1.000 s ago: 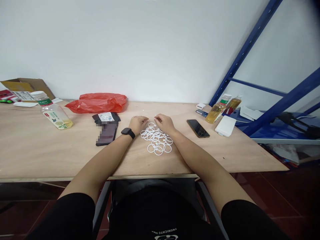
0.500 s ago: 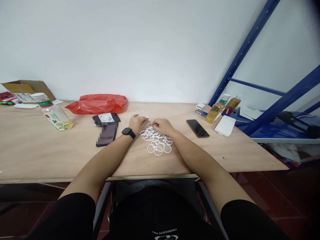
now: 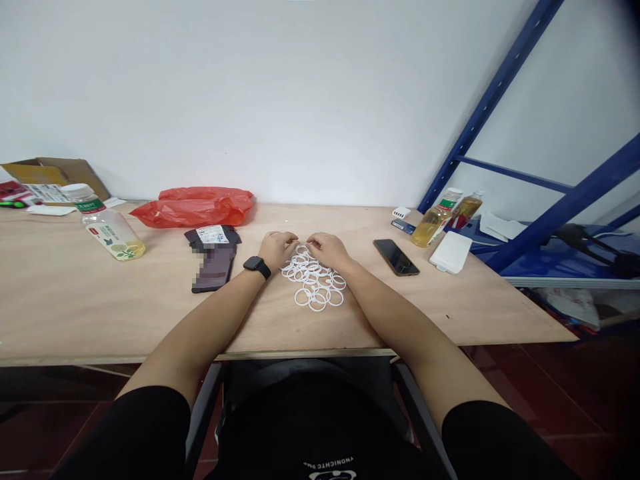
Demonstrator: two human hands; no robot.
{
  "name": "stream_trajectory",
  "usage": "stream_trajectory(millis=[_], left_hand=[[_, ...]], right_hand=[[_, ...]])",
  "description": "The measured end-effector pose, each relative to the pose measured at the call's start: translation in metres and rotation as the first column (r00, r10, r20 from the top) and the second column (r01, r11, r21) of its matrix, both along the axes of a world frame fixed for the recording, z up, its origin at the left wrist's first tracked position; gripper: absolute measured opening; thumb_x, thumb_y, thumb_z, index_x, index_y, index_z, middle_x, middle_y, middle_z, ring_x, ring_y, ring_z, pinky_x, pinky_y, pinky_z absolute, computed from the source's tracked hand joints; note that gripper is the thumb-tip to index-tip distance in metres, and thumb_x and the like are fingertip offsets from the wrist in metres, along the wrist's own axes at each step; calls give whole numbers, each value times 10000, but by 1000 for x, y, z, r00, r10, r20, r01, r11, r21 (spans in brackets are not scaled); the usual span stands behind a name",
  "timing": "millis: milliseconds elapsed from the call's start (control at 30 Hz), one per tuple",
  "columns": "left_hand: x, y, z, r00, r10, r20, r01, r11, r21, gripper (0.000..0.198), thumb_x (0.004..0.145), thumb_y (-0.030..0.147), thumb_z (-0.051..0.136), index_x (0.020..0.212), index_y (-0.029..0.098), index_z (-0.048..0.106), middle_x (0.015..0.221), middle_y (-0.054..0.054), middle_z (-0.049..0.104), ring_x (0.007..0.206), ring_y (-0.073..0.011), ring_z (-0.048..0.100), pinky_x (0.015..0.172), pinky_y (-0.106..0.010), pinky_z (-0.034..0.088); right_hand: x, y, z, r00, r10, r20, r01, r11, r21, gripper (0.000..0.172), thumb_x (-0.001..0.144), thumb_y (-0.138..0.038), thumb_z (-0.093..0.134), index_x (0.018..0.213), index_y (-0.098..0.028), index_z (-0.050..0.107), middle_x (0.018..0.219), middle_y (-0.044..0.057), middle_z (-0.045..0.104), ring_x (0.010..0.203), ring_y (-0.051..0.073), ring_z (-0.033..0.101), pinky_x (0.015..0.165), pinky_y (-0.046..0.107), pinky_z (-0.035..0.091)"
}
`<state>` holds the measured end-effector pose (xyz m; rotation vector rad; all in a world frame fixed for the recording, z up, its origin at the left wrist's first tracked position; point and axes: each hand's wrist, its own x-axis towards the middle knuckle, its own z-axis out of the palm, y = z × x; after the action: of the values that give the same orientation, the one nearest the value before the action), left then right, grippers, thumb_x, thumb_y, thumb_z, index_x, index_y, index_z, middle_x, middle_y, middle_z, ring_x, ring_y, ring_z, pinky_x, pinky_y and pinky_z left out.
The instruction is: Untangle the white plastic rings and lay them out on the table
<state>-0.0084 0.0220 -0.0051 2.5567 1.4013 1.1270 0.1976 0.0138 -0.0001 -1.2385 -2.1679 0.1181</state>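
A cluster of thin white plastic rings (image 3: 319,300) lies on the wooden tabletop between my forearms. They overlap, and whether they are all linked I cannot tell. At the far end of the cluster my left hand (image 3: 278,249), with a black watch (image 3: 257,266) on its wrist, is closed in a pinch. Facing it, my right hand (image 3: 326,249) pinches too, its fingertips close to the left ones at the farthest white ring (image 3: 301,251). The fingers hide most of what is between them.
Left of my hands lie a dark phone (image 3: 216,270), a black packet (image 3: 212,235), a red plastic bag (image 3: 195,208) and a tilted bottle (image 3: 111,230). On the right are another phone (image 3: 397,257), a white case (image 3: 451,252), a bottle (image 3: 433,223) and a blue metal frame (image 3: 493,100).
My fingertips have come closer together over the far ring. The white tip that stuck up by my left fingers no longer shows. The rings on the table stay in place.
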Motion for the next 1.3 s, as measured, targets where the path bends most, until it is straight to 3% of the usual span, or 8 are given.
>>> stream_trajectory(millis=[167, 300, 500, 600, 733, 833, 1100, 1300], left_hand=[[-2, 0, 0, 993, -102, -62, 102, 995, 1, 271, 917, 341, 531, 1007, 186, 735, 958, -86, 744, 907, -219, 670, 874, -356, 485], [1, -6, -1, 978, -199, -68, 196, 979, -50, 331, 906, 375, 549, 1128, 184, 703, 866, -62, 747, 791, -198, 681, 787, -320, 494], [2, -12, 2, 995, -95, -26, 93, 993, -68, 361, 932, 401, 501, 1108, 161, 705, 718, -49, 717, 678, -176, 660, 695, -285, 484], [3, -11, 5, 991, -130, -39, 128, 990, -49, 394, 927, 446, 496, 1058, 148, 719, 944, -104, 742, 909, -229, 674, 867, -345, 499], [5, -13, 6, 943, -330, -37, 319, 931, -177, 501, 925, 529, 477, 1211, 163, 665, 1242, -117, 671, 1146, -257, 612, 1003, -368, 462], [5, -16, 7, 926, -376, 28, 368, 887, -279, 489, 928, 541, 469, 1200, 191, 676, 1149, -82, 717, 1007, -226, 670, 899, -317, 501], [3, -19, 8, 954, -244, 175, 291, 896, -335, 491, 895, 561, 498, 921, 136, 742, 750, -52, 736, 619, -144, 609, 578, -239, 432], [6, -22, 8, 956, -227, 184, 278, 899, -337, 494, 891, 559, 501, 806, 127, 725, 620, -31, 677, 526, -114, 531, 513, -225, 366]], right_hand=[[3, 9, -7, 993, 117, 23, -117, 993, -11, 266, 891, -313, 611, 1104, -179, 696, 1121, 100, 706, 1058, 211, 617, 951, 339, 439], [1, 12, -9, 973, 225, 46, -221, 972, -81, 217, 894, -211, 566, 1039, -186, 726, 1081, 75, 723, 1029, 184, 630, 963, 326, 433], [2, 14, -13, 974, 223, 24, -220, 969, -111, 255, 775, -80, 576, 936, -172, 750, 963, 59, 735, 916, 173, 646, 879, 290, 461], [3, 13, -13, 975, 221, 0, -219, 970, -104, 219, 738, -82, 597, 876, -161, 749, 900, 58, 730, 852, 171, 645, 817, 279, 467], [3, 7, -11, 966, 249, -74, -258, 954, -150, 97, 751, -150, 642, 782, -170, 732, 837, 32, 722, 806, 156, 639, 760, 254, 457], [2, 3, -7, 960, 247, -133, -271, 939, -213, 82, 764, -185, 645, 764, -174, 726, 813, 15, 721, 771, 140, 632, 715, 232, 444], [4, 0, 0, 975, 198, -101, -215, 956, -199, 226, 719, -81, 552, 797, -176, 742, 742, -6, 694, 673, 115, 570, 649, 215, 403], [5, -3, 0, 974, 205, -101, -226, 933, -281, 185, 747, -140, 576, 832, -166, 739, 706, -16, 680, 656, 109, 567, 626, 208, 400]])
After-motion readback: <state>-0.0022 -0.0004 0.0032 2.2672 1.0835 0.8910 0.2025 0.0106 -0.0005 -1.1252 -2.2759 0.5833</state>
